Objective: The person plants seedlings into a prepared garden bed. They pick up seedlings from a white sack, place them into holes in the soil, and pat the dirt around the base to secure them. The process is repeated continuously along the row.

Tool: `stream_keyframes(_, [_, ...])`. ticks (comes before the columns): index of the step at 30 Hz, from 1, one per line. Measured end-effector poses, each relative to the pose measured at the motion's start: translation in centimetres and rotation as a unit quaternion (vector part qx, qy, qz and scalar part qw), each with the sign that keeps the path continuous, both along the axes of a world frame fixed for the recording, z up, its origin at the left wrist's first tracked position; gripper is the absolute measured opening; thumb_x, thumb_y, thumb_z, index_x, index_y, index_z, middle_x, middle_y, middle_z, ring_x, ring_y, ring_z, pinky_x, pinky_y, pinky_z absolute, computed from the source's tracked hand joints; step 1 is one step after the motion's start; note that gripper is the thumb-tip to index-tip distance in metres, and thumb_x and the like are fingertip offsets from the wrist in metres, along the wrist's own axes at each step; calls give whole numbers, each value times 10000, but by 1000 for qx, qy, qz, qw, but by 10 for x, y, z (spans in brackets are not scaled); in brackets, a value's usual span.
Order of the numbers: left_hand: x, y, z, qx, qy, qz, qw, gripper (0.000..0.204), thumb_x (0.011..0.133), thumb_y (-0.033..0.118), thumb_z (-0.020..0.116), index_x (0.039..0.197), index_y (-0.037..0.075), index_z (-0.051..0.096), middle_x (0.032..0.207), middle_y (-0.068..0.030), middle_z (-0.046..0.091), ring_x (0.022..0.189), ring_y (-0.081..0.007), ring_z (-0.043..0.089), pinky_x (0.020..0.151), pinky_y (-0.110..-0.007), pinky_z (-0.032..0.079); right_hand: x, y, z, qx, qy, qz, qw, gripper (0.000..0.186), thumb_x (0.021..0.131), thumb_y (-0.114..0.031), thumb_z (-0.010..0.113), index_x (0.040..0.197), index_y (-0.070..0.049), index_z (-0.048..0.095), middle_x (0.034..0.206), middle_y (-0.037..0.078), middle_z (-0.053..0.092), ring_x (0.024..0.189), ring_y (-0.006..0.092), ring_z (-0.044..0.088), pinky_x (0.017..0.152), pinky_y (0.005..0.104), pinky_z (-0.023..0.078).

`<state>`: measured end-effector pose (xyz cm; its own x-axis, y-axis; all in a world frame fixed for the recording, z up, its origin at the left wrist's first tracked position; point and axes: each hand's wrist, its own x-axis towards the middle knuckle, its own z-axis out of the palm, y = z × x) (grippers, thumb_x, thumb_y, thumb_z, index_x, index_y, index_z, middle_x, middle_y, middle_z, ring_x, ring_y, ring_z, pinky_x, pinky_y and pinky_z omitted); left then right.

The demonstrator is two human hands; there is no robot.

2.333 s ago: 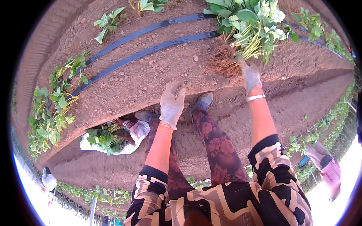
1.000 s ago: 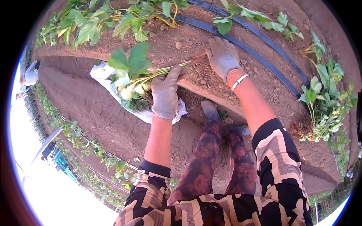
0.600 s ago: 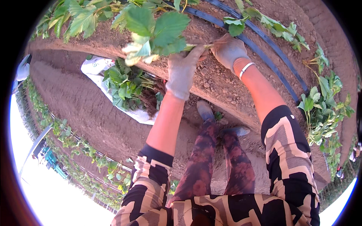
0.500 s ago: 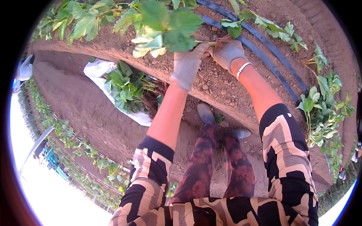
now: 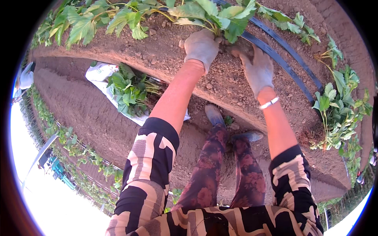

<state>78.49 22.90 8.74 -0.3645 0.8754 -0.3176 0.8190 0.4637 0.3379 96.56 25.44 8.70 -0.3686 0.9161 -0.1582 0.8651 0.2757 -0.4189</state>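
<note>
My left hand (image 5: pixel 202 48), in a pale work glove, closes round the base of a leafy strawberry plant (image 5: pixel 220 17) at the soil of the raised bed (image 5: pixel 165 63). The plant's leaves spread beyond my fingers, and its roots are hidden. Just to the right, my gloved right hand (image 5: pixel 259 70) has its thumb and fingers apart, the fingertips down at the loose soil beside the plant. No object shows in it.
Two black drip lines (image 5: pixel 271 51) run along the bed past my right hand. More strawberry plants lie at the right (image 5: pixel 334 114) and far left (image 5: pixel 84 25). A white sack (image 5: pixel 100 78) with bundled plants (image 5: pixel 128 88) lies in the furrow. My boots (image 5: pixel 214 115) stand beside the bed.
The strawberry plant, held above the bed between both hands, has come down to the soil and moved right. My right hand has let go of it and moved to the right, nearer me.
</note>
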Motion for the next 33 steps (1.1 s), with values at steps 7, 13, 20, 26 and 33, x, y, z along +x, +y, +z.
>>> stream_keyframes(7, [9,-2,12,50,80,-37,995,395,796,352,666,1091,93,622,1137,-124,582,1040,-339,566,859,-437,464,-31,19,-13,-29,1,83,996,342,907,-329,533,1179,-125,570,1061,147,641,984,368,598,861,461,456])
stream_keyframes(13, [1,-16,-11,106,106,-36,988,384,760,285,694,1094,112,615,1199,-75,543,1077,-325,528,874,-437,449,-37,1,-26,-21,-10,109,994,431,950,-349,472,1347,-183,457,1275,100,551,1131,336,536,930,446,435])
stream_keyframes(20, [2,-9,-27,152,94,-71,981,299,773,249,672,1034,107,633,1111,-98,589,1032,-321,555,872,-430,455,-37,17,-21,-118,-71,145,980,457,968,-251,419,1414,-169,365,1340,102,513,1159,292,538,885,424,479])
stream_keyframes(26, [18,-40,-28,151,161,-48,974,494,864,336,587,1248,28,537,1332,-182,495,1203,-345,488,1003,-420,393,7,-7,20,-33,106,115,987,308,887,-221,531,1170,-101,526,1121,115,559,1053,310,534,923,416,423])
stream_keyframes(33, [266,-68,10,228,-70,-137,961,266,808,105,645,1070,66,656,1145,-141,629,1107,-317,564,975,-392,419,290,-110,47,43,208,-99,972,265,894,-149,554,1132,-40,589,1065,144,638,957,303,619,854,395,493])
